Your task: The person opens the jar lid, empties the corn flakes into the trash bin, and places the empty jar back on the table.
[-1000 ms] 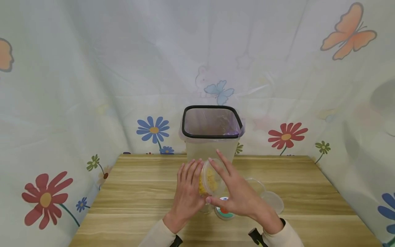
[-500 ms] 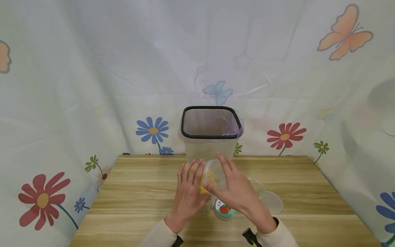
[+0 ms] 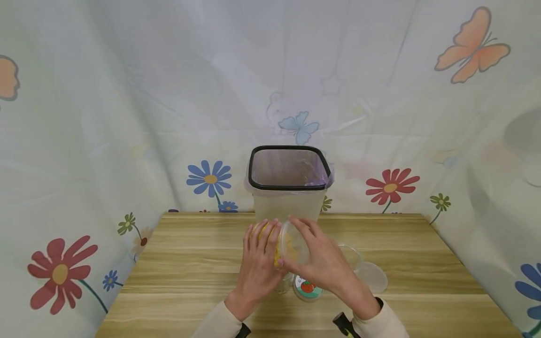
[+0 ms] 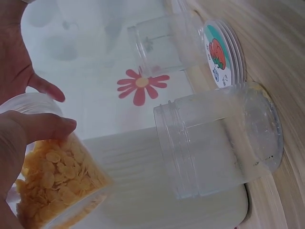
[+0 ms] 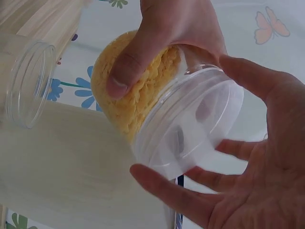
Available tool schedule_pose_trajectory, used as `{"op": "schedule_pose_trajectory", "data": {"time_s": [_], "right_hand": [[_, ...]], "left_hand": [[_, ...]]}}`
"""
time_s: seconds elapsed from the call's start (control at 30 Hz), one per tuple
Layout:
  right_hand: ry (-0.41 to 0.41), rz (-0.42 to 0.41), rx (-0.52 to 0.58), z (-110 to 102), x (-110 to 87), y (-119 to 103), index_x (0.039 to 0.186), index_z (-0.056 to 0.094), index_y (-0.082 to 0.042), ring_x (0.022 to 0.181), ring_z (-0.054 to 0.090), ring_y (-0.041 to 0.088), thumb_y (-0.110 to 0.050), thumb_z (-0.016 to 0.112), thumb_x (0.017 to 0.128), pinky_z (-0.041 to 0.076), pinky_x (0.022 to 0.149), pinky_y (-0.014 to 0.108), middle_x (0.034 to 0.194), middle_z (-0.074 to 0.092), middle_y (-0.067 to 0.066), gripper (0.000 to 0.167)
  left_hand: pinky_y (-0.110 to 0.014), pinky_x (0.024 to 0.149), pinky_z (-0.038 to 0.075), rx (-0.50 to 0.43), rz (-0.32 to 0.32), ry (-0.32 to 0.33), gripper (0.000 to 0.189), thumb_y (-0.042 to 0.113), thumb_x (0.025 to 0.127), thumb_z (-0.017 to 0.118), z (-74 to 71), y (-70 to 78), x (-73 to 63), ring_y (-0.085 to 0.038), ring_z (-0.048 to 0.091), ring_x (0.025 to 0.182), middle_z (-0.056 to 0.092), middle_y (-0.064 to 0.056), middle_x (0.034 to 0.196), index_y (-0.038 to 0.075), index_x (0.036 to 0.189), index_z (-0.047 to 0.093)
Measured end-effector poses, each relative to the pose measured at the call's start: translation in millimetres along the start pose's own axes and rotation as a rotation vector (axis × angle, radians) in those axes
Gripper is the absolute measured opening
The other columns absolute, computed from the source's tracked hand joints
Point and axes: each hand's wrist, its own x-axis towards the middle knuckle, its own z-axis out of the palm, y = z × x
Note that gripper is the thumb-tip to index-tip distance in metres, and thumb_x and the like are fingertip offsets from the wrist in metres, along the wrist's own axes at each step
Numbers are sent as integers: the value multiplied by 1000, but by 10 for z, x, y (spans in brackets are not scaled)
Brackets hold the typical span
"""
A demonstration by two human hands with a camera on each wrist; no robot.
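My left hand (image 3: 258,270) grips a clear plastic jar of yellow flakes (image 5: 143,90), tilted on its side with its top toward the right. The flakes look like corn flakes in the left wrist view. My right hand (image 3: 323,258) holds the jar's clear lid (image 5: 195,124) between thumb and fingers, its fingertips at the lid's edge. Beneath the hands, an uncapped clear jar (image 4: 214,143) stands on the table, largely hidden in the head view. Beside it lies a round piece with a tomato picture (image 3: 307,286).
A bin (image 3: 287,204) with a black rim and a purple liner stands at the back of the wooden table (image 3: 203,263). Another clear jar (image 4: 167,43) stands to the right, near a translucent disc (image 3: 373,277). A printed curtain (image 3: 169,94) surrounds the table.
My right hand has turned at the lid; its spread fingers have drawn in and its thumb has moved up, then slightly down. My left hand keeps the jar nearly still.
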Motion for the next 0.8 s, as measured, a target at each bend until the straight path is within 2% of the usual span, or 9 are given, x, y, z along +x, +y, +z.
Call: {"op": "schedule_pose_trajectory", "data": {"time_s": [0.07,0.2,0.3,0.4,0.53,0.67,0.8], "right_hand": [[-2,-64,10,-8,6,20,150,40,-23,111,64,33,-44,81,76,56,83,51,146,46,9,88],[-10,-169,16,-18,18,59,148,41,-23,121,59,32,-35,85,73,54,90,52,148,44,9,87],[-11,-230,2,-27,20,78,147,42,-22,128,53,33,-32,88,70,52,95,53,151,42,10,90],[-8,-282,-24,-43,19,83,146,43,-22,132,49,33,-30,90,68,51,97,53,153,40,9,92],[-20,-350,-55,-59,17,86,148,42,-22,139,42,34,-26,91,67,49,102,52,156,36,7,95],[-45,-386,-64,-61,13,93,151,38,-20,145,34,35,-20,92,66,43,108,53,160,31,6,101],[-67,-379,-39,-57,13,97,153,33,-21,148,29,35,-19,93,63,41,110,54,162,26,4,108]], "left_hand": [[-58,107,38,-8,-3,-5,94,41,66,83,-6,-6,-5,-35,50,129,50,-10,144,6,144,43],[-58,106,38,-41,-12,-19,106,34,53,88,-18,-15,-19,-36,49,129,49,-10,145,5,145,42],[-58,107,37,-64,-24,-23,114,43,51,92,-27,-20,-27,-36,48,129,49,-10,145,5,145,41],[-58,107,37,-80,-37,-22,117,53,51,91,-37,-21,-22,-35,48,130,50,-10,144,5,146,41],[-56,107,38,-96,-60,-27,115,47,49,95,-47,-13,-6,-33,49,130,50,-9,144,7,144,42],[-54,108,38,-99,-89,-46,111,38,50,95,-58,1,1,-30,48,131,50,-8,143,8,142,43],[-53,109,37,-111,-112,-59,108,36,52,94,-69,11,6,-29,48,132,51,-7,143,8,142,44]]}}
